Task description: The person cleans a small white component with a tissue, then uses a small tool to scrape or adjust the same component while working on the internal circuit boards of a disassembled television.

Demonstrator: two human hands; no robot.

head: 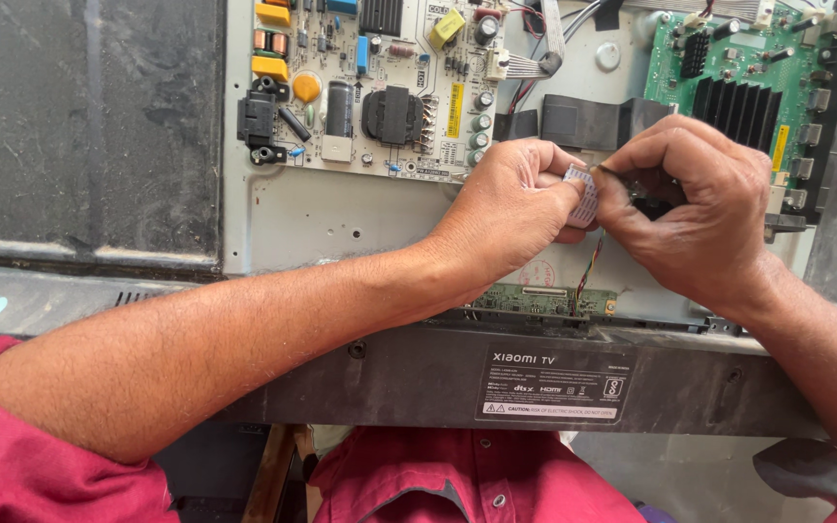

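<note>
Looking down from my head camera, my left hand (515,208) is curled nearly into a fist, thumb and forefinger pinching the end of a short, flat white ribbon cable with fine grey stripes (584,194). The cable stands almost upright between my two hands, and only its striped end shows; the rest is hidden behind my fingers. My right hand (695,208) is clenched too, its fingertips pressed against the same cable end from the other side, where a thin dark tip (610,172) pokes out; I cannot tell what that tip belongs to.

Both hands hover over the bare grey metal back panel of an opened flat television (341,218), near the middle of its lower edge. Just below my hands a narrow green strip circuit board (544,300) lies along that lower edge, with thin red and green wires (588,271) running down to it. Toward the panel's upper edge sits a pale power board with yellow blocks, black coils and cylinders (370,87), and in the upper right corner a green main board with a black finned heat sink (738,97). Wide black flat cables (583,121) lie between the two boards. The black plastic bottom frame with a label (438,383) runs under my forearms.
</note>
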